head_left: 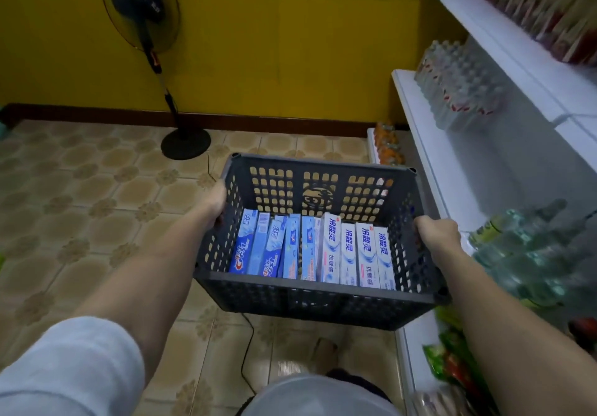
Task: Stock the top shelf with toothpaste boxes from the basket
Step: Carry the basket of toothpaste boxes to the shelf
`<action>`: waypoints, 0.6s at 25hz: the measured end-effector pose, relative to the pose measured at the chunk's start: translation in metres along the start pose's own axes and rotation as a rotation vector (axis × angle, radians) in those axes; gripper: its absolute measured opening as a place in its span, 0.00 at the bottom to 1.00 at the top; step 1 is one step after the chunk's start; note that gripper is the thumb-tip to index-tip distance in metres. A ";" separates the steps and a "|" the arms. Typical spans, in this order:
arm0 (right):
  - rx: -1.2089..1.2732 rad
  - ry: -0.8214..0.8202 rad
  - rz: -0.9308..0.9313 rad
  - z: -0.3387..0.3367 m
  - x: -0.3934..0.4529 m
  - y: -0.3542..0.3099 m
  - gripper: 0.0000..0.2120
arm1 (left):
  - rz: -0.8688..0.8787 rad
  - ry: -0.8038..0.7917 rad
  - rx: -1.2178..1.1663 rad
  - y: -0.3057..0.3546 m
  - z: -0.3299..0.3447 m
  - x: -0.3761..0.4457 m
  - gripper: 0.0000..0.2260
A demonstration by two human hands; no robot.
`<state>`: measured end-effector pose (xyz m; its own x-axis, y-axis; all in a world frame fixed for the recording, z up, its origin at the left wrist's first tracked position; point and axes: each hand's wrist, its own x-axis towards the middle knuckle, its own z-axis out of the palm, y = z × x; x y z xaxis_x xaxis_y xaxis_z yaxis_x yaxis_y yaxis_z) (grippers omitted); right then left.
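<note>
A dark grey perforated plastic basket (319, 299) hangs in the air in front of me above the tiled floor. My left hand (215, 204) grips its left wall and my right hand (437, 233) grips its right rim. Inside, several toothpaste boxes stand in a row: blue ones (268, 247) on the left, white ones (355, 250) on the right. The white shelving unit (504, 43) rises on the right; its upper shelf holds red and tan packages (549, 5).
A black standing fan (145, 27) stands by the yellow wall at the back left, with its cable running across the floor. The shelves on the right hold packs of water bottles (458, 86), green-labelled bottles (533, 254), orange bottles (389, 144) and snack bags (452, 360).
</note>
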<state>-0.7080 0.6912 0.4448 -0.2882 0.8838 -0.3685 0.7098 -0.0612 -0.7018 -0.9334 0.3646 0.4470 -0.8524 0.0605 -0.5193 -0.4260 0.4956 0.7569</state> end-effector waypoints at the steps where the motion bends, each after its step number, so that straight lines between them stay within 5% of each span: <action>1: -0.015 -0.020 -0.005 0.012 0.024 -0.015 0.17 | -0.005 -0.015 0.016 0.012 0.005 0.021 0.23; 8: -0.055 -0.087 0.013 0.080 0.174 -0.129 0.22 | -0.041 -0.044 0.050 0.115 0.032 0.164 0.20; 15: -0.049 -0.076 -0.040 0.151 0.270 -0.244 0.16 | -0.095 -0.022 0.017 0.197 0.041 0.310 0.21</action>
<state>-1.0564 0.8746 0.4245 -0.3636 0.8472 -0.3873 0.7266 -0.0022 -0.6870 -1.2696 0.5161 0.4187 -0.8015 0.0320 -0.5971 -0.4988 0.5151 0.6971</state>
